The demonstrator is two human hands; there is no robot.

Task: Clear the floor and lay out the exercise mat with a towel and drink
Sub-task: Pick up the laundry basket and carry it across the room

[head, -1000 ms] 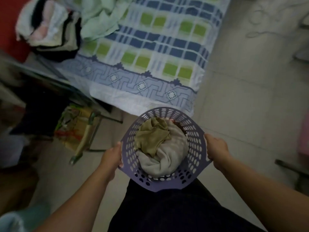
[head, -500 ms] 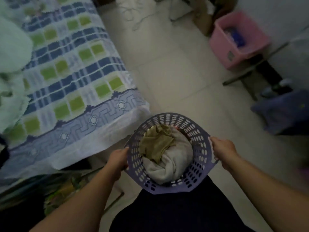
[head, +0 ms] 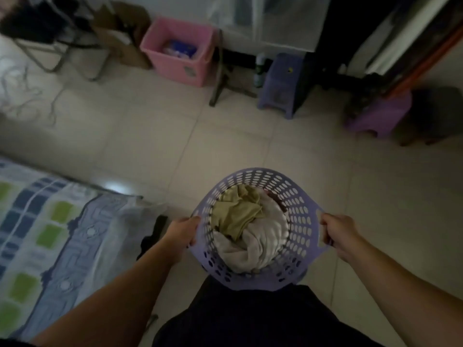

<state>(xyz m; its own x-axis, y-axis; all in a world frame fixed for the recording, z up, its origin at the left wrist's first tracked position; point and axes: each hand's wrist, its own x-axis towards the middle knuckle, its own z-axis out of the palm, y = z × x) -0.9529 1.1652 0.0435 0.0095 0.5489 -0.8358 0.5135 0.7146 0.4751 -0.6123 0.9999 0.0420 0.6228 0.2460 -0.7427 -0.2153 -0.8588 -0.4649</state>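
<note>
Both hands are clamped on a purple laundry basket [head: 298,196], holding it up over the tiled floor [head: 150,146] right in front of the body. The left hand [head: 183,234] is curling round the left rim and the right hand [head: 338,234] is gripping the handle slot on the right side. Inside the basket, an olive-green cloth [head: 235,214] is lying on top of a bundled off-white one [head: 260,246], possibly a towel, hard to say.

Around it: the corner of a bed [head: 50,246] with a blue and green checked sheet is sitting at the left, just beside the left arm, with something dark [head: 152,236] poking out on the floor by its edge. Along the far wall a pink bin [head: 180,53] is standing with stuff inside, next to a cardboard box [head: 120,36] and a folding chair [head: 50,33]. A loose tangle of cord [head: 25,96] is trailing over the floor at far left. Two purple stools [head: 283,83] [head: 378,113] are sitting at the right, with a green bottle [head: 259,71] just beside the nearer one.
</note>
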